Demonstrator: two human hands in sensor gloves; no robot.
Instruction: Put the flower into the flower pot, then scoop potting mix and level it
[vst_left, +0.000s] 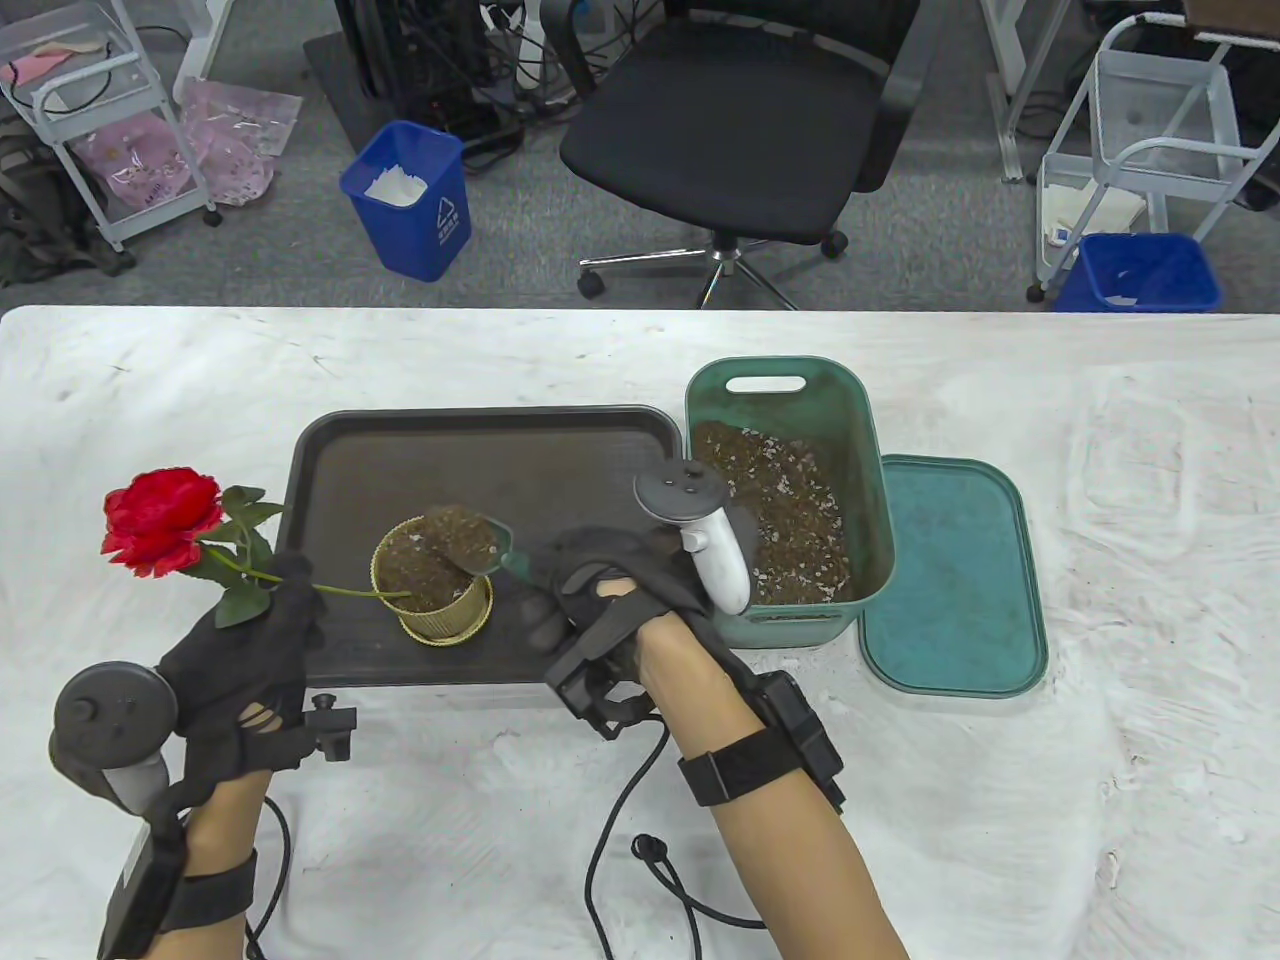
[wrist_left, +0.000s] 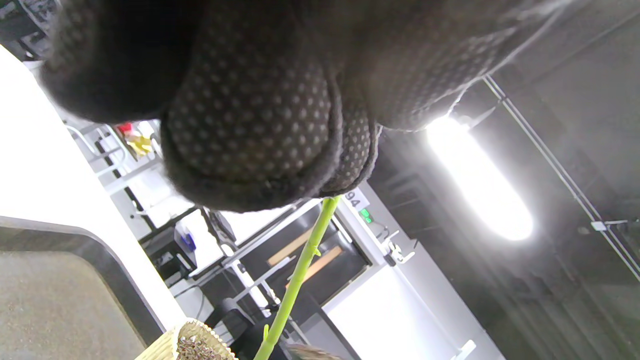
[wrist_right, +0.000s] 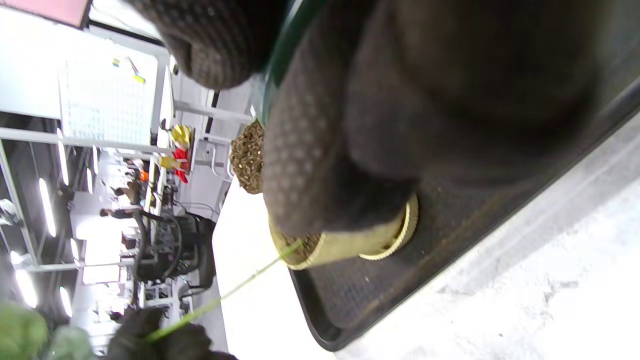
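The right hand (vst_left: 600, 590) grips a green scoop (vst_left: 487, 548), loaded and poised over the flower pot (vst_left: 432, 585). Tip it slowly, keeping the soil inside the rim. The left hand (vst_left: 250, 660) pinches the flower (vst_left: 165, 520) by its stem (the stem's foot already in the pot), blossom just beyond the fingertips. The green bin (vst_left: 790, 500), right of the fingers, holds potting mix; the pot looks nearly full.

The handle of the small green plastic scoop (vst_left: 487, 549) is hidden inside the gloved right hand (vst_left: 600, 600); beside the ribbed gold flower pot (vst_left: 435, 585), the rose stem's foot is buried in soil.
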